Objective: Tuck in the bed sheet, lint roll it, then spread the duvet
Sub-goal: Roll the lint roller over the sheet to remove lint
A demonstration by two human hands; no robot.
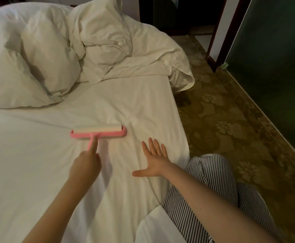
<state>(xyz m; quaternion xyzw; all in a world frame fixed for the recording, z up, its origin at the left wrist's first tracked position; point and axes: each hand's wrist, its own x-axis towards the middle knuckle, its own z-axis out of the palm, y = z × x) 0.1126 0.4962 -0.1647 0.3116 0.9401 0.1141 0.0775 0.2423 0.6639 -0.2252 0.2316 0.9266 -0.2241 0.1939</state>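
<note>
Roller (97,132) gripped by left hand (86,165) — right hand (153,161) splayed on sheet (38,163).

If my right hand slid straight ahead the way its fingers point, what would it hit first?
Probably the crumpled duvet. The right hand lies flat on the bed sheet, fingers aimed up the bed; that line crosses bare sheet, passing right of the lint roller, before reaching the duvet's edge.

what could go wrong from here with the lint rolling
1. The bed sheet is creased around the lint roller, so rolling may bunch it beyond where the right hand presses it flat.
2. The duvet droops over the edge toward the carpet and could slide down, picking up lint.
</note>
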